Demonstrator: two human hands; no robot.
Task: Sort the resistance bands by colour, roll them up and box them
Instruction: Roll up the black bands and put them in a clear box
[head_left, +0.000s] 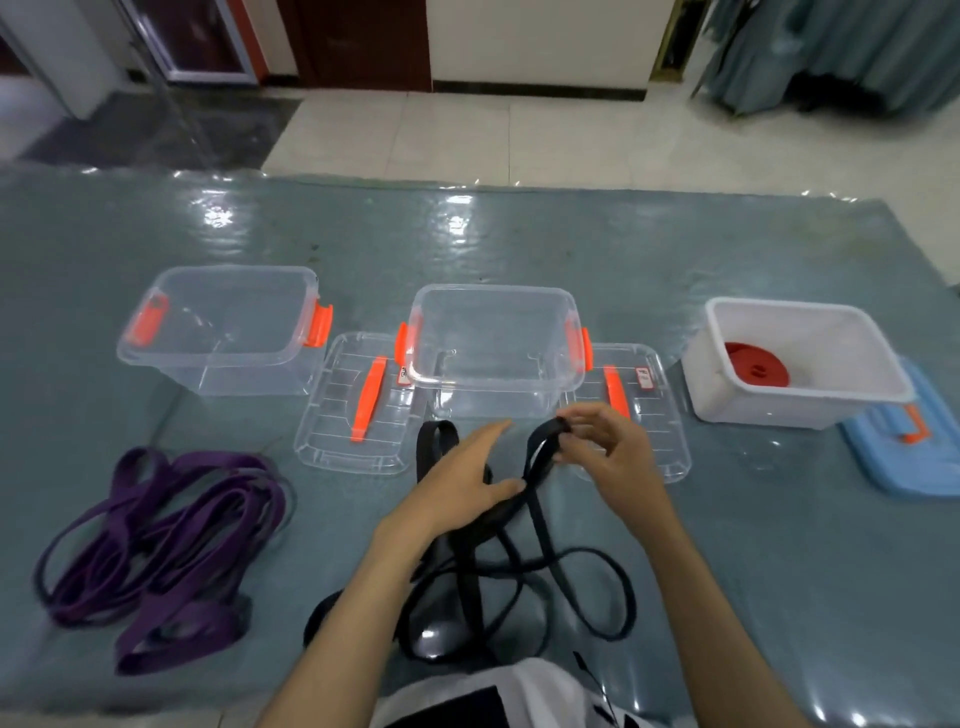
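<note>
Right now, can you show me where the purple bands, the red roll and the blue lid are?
purple bands (156, 540), head view, middle of the loose pile.
red roll (756, 364), head view, top face of the coil inside the white box.
blue lid (914, 467), head view, its flat top.

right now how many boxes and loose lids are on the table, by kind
clear boxes with orange latches: 2
white box: 1
clear lids: 2
blue lid: 1
total: 6
</note>
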